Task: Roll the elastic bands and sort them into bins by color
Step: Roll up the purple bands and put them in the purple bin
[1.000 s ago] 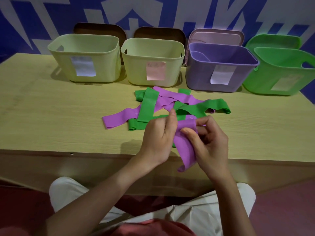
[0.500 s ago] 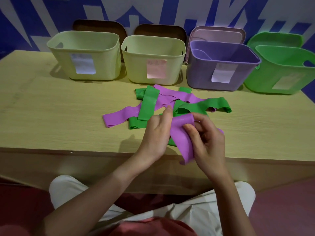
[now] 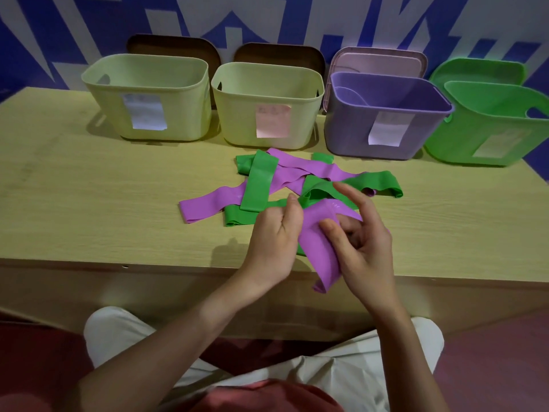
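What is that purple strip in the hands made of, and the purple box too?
The purple band looks like thin, stretchy rubber or latex with a matte finish: it bends and droops limply between the left hand and right hand. The purple bin looks like hard molded plastic, smooth with a soft sheen, since its walls stand stiff with a rounded rim.

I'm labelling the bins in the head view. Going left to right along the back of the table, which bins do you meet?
Left pale yellow-green bin → second pale yellow-green bin → purple bin → green bin.
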Tool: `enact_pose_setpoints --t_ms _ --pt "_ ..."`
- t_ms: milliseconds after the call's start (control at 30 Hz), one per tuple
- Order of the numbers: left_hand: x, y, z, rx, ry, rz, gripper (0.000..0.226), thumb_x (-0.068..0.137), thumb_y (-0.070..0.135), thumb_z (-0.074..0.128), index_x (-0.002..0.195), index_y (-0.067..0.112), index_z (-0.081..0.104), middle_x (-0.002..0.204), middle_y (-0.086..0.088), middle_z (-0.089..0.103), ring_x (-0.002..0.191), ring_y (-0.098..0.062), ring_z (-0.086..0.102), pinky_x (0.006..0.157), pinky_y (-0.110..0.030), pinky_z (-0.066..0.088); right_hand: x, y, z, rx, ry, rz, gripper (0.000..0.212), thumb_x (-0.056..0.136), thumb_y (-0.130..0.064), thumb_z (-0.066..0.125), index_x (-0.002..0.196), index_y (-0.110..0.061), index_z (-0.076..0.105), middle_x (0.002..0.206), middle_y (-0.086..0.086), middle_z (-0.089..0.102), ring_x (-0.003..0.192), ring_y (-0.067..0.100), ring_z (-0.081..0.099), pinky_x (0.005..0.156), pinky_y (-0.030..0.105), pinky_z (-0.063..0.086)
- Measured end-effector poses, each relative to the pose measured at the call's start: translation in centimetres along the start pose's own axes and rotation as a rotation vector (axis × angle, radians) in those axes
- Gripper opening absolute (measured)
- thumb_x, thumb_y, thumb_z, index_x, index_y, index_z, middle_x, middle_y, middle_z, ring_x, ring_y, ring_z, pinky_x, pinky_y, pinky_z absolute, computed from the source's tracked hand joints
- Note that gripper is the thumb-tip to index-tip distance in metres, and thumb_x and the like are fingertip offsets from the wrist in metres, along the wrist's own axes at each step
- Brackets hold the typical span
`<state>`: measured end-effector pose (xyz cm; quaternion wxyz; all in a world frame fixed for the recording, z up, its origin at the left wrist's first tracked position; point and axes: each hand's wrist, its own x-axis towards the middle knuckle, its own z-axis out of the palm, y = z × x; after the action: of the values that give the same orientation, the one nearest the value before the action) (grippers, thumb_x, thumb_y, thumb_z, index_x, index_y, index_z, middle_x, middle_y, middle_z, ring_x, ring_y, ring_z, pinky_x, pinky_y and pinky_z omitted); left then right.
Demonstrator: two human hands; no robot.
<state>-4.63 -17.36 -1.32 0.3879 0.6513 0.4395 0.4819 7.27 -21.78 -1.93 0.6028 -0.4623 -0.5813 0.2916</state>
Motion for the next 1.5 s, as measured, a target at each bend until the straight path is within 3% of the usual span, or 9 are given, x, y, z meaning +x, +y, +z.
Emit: enact_pose_setpoints --t_ms 267,333,467,667,800,867,1133,1300,1500 --pt "0.6 0.8 -0.5 -0.247 -0.154 -0.392 0.040 0.100 0.018 0.035 0.060 0.015 0.036 0.041 0.003 0.029 0.034 -0.010 0.024 0.039 -0.015 0.017 -0.2 0.1 0.5 -0.148 0.000 -0.032 0.016 0.093 -0.026 0.061 0.104 -0.035 0.054 0.077 -0.001 0.066 0.063 0.003 0.056 0.057 0.016 0.042" --pt "0.6 0.6 -0.5 -0.171 -0.148 -0.362 0.041 0.101 0.027 0.037 0.061 0.016 0.037 0.042 0.004 0.030 0.039 -0.013 0.028 0.039 -0.020 0.023 -0.2 0.4 0.6 -0.178 0.019 -0.028 0.010 0.090 -0.033 0.058 0.099 -0.036 0.054 0.075 0.004 0.063 0.065 0.018 0.057 0.057 0.024 0.044" --pt "-0.2 -0.4 -0.4 -0.031 -0.091 -0.136 0.058 0.097 0.048 0.032 0.055 0.007 0.037 0.049 -0.002 0.035 0.050 -0.018 0.036 0.054 -0.041 0.031 -0.2 0.9 0.8 -0.193 0.038 -0.019 0.004 0.088 -0.035 0.057 0.090 -0.031 0.055 0.076 -0.019 0.064 0.068 -0.002 0.058 0.061 0.010 0.040" --pt "-0.6 -0.5 -0.1 0.106 0.025 0.073 0.049 0.094 0.045 0.024 0.050 0.022 0.030 0.044 -0.003 0.037 0.046 -0.024 0.040 0.050 -0.042 0.028 -0.2 0.8 1.0 -0.100 0.057 0.027 0.004 0.088 -0.025 0.061 0.087 -0.028 0.059 0.072 -0.017 0.064 0.065 -0.005 0.057 0.060 0.010 0.040" --pt "0.0 -0.6 -0.2 0.066 0.002 -0.055 0.049 0.097 0.038 0.028 0.052 0.018 0.032 0.047 -0.011 0.035 0.046 -0.023 0.034 0.051 -0.042 0.028 -0.7 0.9 0.8 -0.013 0.004 0.041 0.032 0.091 -0.027 0.061 0.122 -0.021 0.057 0.067 0.019 0.058 0.057 0.022 0.049 0.053 0.029 0.038" --pt "0.2 -0.3 -0.3 0.023 -0.019 -0.117 0.050 0.103 0.028 0.031 0.053 0.019 0.031 0.045 0.001 0.031 0.045 -0.014 0.029 0.049 -0.035 0.023 -0.8 0.8 0.8 -0.005 -0.023 0.019 0.039 0.094 -0.018 0.061 0.132 -0.017 0.052 0.064 0.012 0.057 0.053 0.012 0.044 0.052 0.022 0.035" --pt "0.1 1.1 -0.7 -0.223 -0.125 -0.378 0.042 0.102 0.032 0.034 0.069 0.008 0.045 0.049 -0.005 0.033 0.035 -0.014 0.031 0.036 -0.016 0.024 -0.6 0.7 1.2 -0.062 0.030 -0.022 0.016 0.088 -0.016 0.061 0.099 -0.026 0.056 0.066 -0.017 0.061 0.057 -0.004 0.050 0.056 0.010 0.037" --pt "-0.3 -0.2 -0.9 -0.070 -0.132 -0.187 0.067 0.101 0.048 0.031 0.059 -0.003 0.044 0.051 -0.009 0.034 0.049 -0.020 0.036 0.049 -0.031 0.031 -1.0 1.1 1.3 -0.120 0.051 -0.025 0.010 0.087 -0.020 0.063 0.087 -0.026 0.054 0.073 -0.026 0.061 0.064 -0.007 0.057 0.059 0.005 0.037" --pt "-0.7 -0.8 -0.5 0.096 -0.045 0.018 0.058 0.094 0.046 0.026 0.050 0.010 0.036 0.044 -0.017 0.038 0.043 -0.026 0.038 0.050 -0.045 0.028 -0.6 1.4 1.6 -0.095 0.086 0.014 0.008 0.086 -0.019 0.060 0.082 -0.025 0.056 0.067 -0.024 0.061 0.060 -0.007 0.055 0.056 0.005 0.036"
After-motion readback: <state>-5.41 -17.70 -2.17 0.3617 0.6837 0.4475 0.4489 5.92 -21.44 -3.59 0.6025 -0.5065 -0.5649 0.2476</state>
